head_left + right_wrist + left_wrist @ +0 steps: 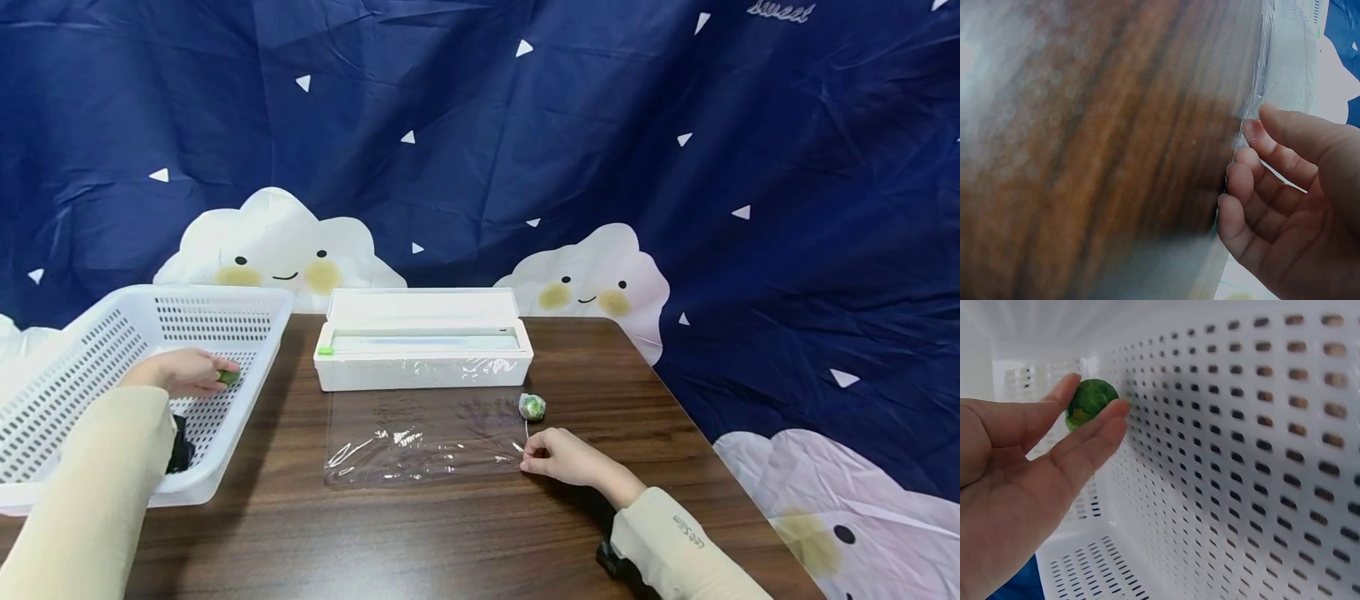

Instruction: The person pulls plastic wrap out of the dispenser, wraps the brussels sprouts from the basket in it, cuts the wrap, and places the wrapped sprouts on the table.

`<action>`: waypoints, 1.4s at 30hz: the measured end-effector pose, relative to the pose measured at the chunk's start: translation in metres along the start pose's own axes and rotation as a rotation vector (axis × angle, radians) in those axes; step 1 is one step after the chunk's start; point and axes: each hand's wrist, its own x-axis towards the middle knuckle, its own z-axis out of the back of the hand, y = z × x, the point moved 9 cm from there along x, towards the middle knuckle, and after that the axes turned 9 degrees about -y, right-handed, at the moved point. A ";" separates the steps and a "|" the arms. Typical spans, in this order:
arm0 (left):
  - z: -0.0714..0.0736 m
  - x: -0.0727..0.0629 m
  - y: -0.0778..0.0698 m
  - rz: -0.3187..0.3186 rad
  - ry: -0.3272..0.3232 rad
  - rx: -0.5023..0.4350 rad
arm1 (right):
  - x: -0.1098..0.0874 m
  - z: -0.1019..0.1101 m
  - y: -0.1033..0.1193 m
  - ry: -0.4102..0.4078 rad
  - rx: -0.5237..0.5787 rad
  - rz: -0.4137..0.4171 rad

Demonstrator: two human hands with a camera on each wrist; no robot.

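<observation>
In the left wrist view, my left hand [1041, 456] pinches a green Brussels sprout [1090, 401] between thumb and fingers. That hand [183, 372] is inside a white perforated basket [281, 333] on the left of the head view. My right hand [562, 457] pinches the near right corner of a sheet of clear plastic wrap [420, 442]. The sheet stretches toward me over the table from a white wrap dispenser [420, 373], whose lid stands up. Just beyond the right hand lies a Brussels sprout in clear wrap [532, 407].
A dark brown wooden table [360, 542] carries everything. The dispenser has a green slider [326, 351] at its left end. Behind the table hangs a blue cloth [465, 167] with white clouds and triangles.
</observation>
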 end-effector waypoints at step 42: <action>-0.036 -0.046 -0.156 -0.441 -0.103 -0.362 | 0.002 0.001 0.001 0.002 0.009 -0.001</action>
